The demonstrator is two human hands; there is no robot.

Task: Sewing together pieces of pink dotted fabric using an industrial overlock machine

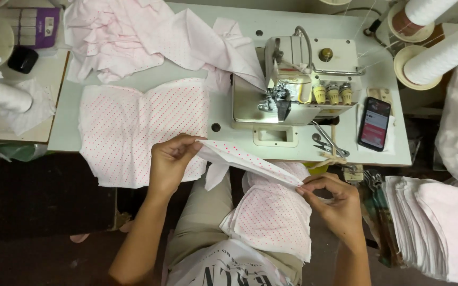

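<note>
Head view shows the left hand [172, 159] and right hand [331, 200] each pinched shut on one end of a folded dotted fabric strip [247, 161], held taut between them, just short of the overlock machine [287, 87] beyond the hands. Step in hand appears to be aligning the strip's edges; the next move likely calls for keeping both pinches firm while feeding one end squarely under the presser foot. More dotted pieces lie flat beyond the left hand [133, 127], on the lap below [271, 217], and stacked beside the right hand [430, 222].
</note>
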